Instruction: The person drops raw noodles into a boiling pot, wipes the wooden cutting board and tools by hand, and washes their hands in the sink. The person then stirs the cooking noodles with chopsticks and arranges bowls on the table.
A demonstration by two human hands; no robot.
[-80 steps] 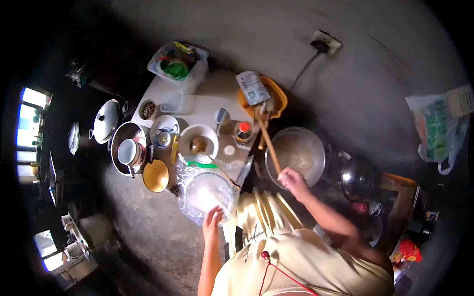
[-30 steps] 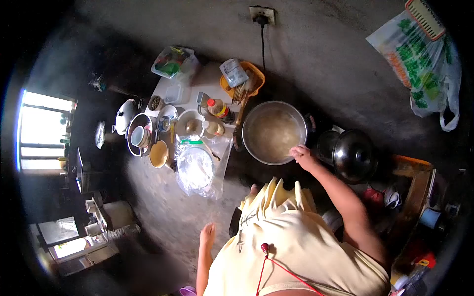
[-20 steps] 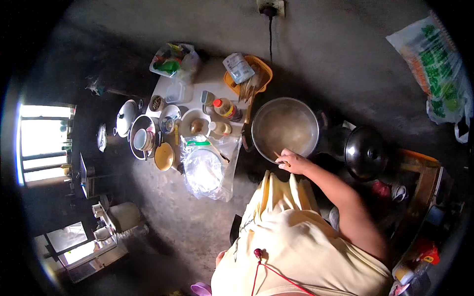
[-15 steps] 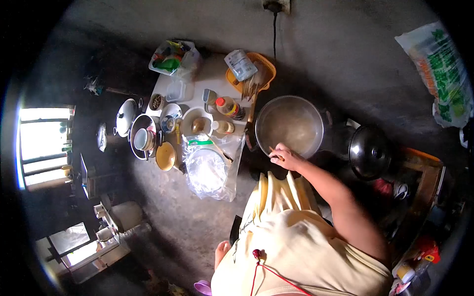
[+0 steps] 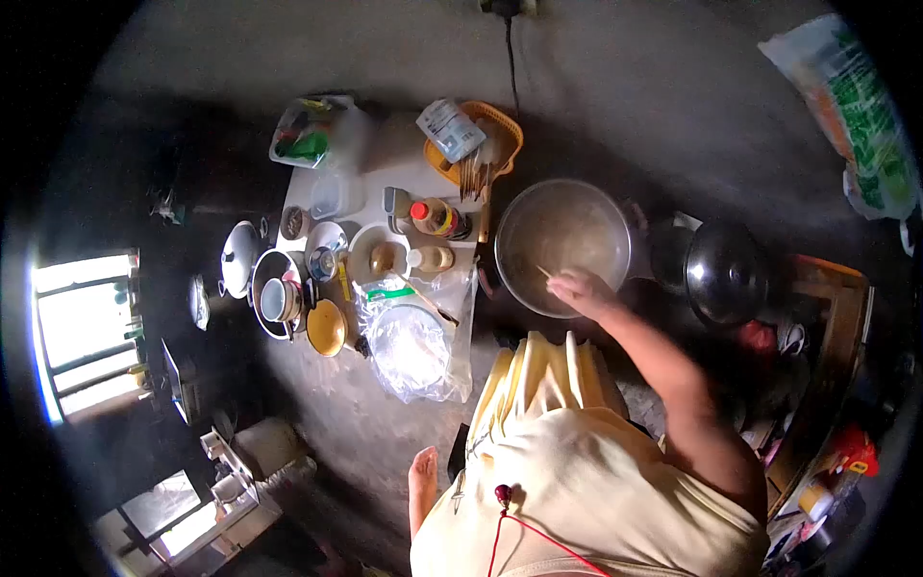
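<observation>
My right hand (image 5: 581, 290) is closed around the chopsticks (image 5: 544, 272), held over the near rim of a wide metal wok (image 5: 519, 207). Only a short pale length of them shows past my fingers; the rest is hidden by the hand. Cloudy, pale brown liquid (image 5: 567, 231) is in the wok. My left hand (image 5: 423, 471) hangs low beside my body, away from the table, its fingers loosely extended with nothing visible in them.
Left of the wok, a table (image 5: 389, 178) bears a red-capped bottle (image 5: 435, 217), a white bowl (image 5: 368, 252), a yellow basket (image 5: 511, 135) and a plastic bag (image 5: 413, 351). A yellow bowl (image 5: 326, 328) stands by a pot. A dark lid (image 5: 726, 274) lies right of the wok.
My right hand has moved up and slightly right, farther over the wok, with the chopsticks. My left hand has risen a little and shows more. The view has shifted slightly.
</observation>
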